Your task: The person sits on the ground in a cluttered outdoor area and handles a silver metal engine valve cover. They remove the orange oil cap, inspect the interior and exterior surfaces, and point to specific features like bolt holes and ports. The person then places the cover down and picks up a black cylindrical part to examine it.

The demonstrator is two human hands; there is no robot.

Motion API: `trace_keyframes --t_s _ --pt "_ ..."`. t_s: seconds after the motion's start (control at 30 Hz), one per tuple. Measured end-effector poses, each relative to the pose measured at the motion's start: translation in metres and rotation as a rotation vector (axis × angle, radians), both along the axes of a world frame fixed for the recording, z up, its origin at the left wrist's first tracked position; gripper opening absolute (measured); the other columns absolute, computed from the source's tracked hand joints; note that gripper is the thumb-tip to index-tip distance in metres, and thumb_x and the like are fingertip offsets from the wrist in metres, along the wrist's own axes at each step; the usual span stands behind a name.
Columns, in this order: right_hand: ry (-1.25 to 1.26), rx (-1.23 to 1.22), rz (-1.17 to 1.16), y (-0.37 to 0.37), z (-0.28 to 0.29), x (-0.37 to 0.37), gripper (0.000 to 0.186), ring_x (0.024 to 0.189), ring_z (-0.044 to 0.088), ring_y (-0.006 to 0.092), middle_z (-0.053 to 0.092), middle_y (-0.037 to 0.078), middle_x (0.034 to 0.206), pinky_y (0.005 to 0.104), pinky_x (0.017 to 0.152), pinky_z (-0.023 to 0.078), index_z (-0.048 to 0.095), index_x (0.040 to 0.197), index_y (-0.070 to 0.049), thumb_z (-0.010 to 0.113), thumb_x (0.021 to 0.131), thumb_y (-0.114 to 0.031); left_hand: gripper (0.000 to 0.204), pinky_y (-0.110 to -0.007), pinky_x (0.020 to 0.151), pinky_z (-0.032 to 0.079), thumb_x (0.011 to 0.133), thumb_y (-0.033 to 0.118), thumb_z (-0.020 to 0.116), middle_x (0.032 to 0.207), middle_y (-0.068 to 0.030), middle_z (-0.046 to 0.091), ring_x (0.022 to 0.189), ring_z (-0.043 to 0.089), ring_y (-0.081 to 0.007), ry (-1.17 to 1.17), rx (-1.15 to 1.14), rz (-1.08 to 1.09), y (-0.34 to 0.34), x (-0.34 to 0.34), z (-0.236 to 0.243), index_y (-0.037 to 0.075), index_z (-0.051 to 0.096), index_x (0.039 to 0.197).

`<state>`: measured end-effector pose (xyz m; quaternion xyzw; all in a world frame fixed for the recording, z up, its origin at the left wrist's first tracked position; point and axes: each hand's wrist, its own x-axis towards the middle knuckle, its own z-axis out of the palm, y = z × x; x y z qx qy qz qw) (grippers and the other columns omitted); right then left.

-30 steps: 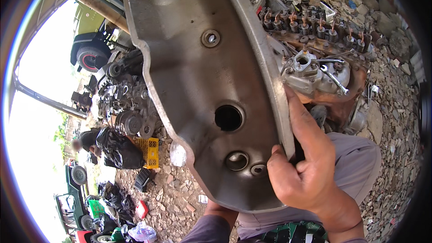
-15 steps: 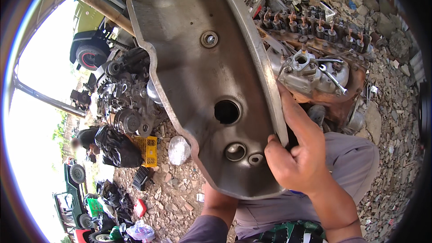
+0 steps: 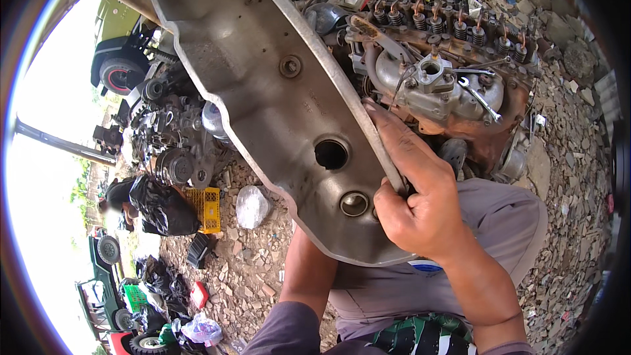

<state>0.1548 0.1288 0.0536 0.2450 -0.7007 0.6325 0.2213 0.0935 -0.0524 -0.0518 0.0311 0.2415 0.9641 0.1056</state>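
A long metal valve cover (image 3: 282,112) is held up before me, its hollow underside facing me and its far end leaning left. Its inner face is dull grey-brown, with a large round hole and smaller fittings. My right hand (image 3: 420,190) grips the right rim near the lower end, thumb on the inside and fingers along the outer side. Behind the cover's lower edge goes my left forearm (image 3: 309,266); the cover hides that hand and its fingers. To the right of the cover lies a rusty engine (image 3: 486,135) with a row of valve springs (image 3: 434,24) along its top.
Wrenches (image 3: 481,100) lie on the engine. On the left are greasy engine parts (image 3: 167,138), a yellow crate (image 3: 209,210), a black plastic bag (image 3: 164,204) and a crouching person (image 3: 118,194). Rubble (image 3: 246,263) covers the ground. Vehicles stand farther left.
The valve cover's far end has swung left, uncovering more of the engine and the things behind it. Its lower end has risen slightly. My right hand keeps its grip on the rim.
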Motion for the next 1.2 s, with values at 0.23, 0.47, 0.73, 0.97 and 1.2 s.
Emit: trace_keyframes --t_s 0.23,0.47,0.73,0.97,1.2 --pt "-0.023 -0.054 -0.01 -0.009 0.01 0.007 0.066 0.136 0.046 0.0352 0.053 0.026 0.138 0.0379 0.114 0.03 0.049 0.135 0.013 0.048 0.069 0.008 0.063 -0.042 0.094 0.052 0.092 0.051 0.046 0.121 -0.0174 0.059 0.107 0.062 -0.0283 -0.026 0.027 0.011 -0.015 0.014 -0.019 0.002 0.047 0.132" --pt "0.023 -0.102 -0.065 -0.02 0.007 0.002 0.065 0.126 0.053 0.045 0.051 0.034 0.133 0.0394 0.105 0.042 0.049 0.135 0.012 0.049 0.07 0.008 0.062 -0.042 0.093 0.052 0.092 0.05 0.046 0.12 -0.0172 0.06 0.105 0.062 -0.0281 -0.052 0.029 0.026 -0.031 0.03 -0.028 0.002 0.048 0.131" --pt "0.053 -0.015 -0.079 -0.034 0.009 0.021 0.067 0.126 0.05 0.048 0.047 0.036 0.134 0.0443 0.108 0.037 0.045 0.134 0.018 0.05 0.068 0.008 0.062 -0.042 0.092 0.053 0.093 0.05 0.045 0.118 -0.0169 0.061 0.104 0.063 -0.0278 -0.063 0.028 0.023 -0.033 0.034 -0.029 0.002 0.05 0.13" --pt "0.126 0.028 -0.111 -0.038 0.01 0.03 0.069 0.119 0.053 0.0526 0.047 0.039 0.132 0.0486 0.103 0.042 0.045 0.134 0.016 0.051 0.066 0.009 0.061 -0.042 0.091 0.053 0.093 0.05 0.045 0.117 -0.0167 0.062 0.103 0.064 -0.0276 -0.069 0.022 0.02 -0.036 0.035 -0.03 0.002 0.051 0.129" --pt "0.149 0.034 -0.103 -0.04 0.005 0.029 0.07 0.121 0.052 0.0536 0.047 0.04 0.132 0.0492 0.103 0.041 0.045 0.134 0.016 0.05 0.065 0.009 0.06 -0.042 0.09 0.054 0.093 0.05 0.045 0.115 -0.0165 0.063 0.101 0.064 -0.0273 -0.071 0.029 0.006 -0.036 0.032 -0.035 0.002 0.052 0.128"
